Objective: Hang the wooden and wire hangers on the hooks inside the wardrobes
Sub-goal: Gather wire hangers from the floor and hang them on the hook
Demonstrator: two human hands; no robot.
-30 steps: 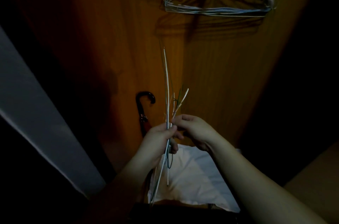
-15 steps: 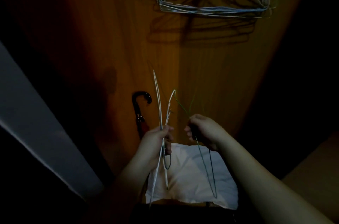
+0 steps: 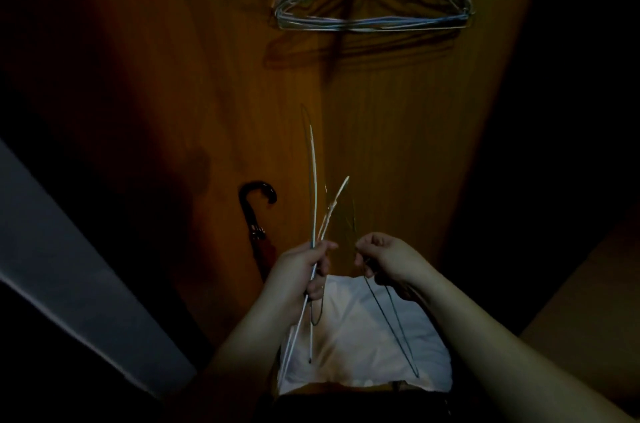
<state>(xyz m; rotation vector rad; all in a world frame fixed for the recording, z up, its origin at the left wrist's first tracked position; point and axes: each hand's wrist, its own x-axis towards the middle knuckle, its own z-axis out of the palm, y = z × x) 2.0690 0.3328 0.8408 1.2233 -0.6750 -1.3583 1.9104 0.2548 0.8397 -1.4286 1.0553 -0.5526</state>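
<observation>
1. Left hand: clenched round pale wire hangers, held edge-on.
2. Right hand: pinching one dark wire hanger, just beside the left.
3. Hung bundle of hangers well above both hands.
4. Umbrella left of the left hand.

Wire hangers on wooden wardrobe panel; umbrella against it

my left hand is raised in front of me, fingers curled tight in a grip. my right hand is level beside it, apart, pinching.
</observation>
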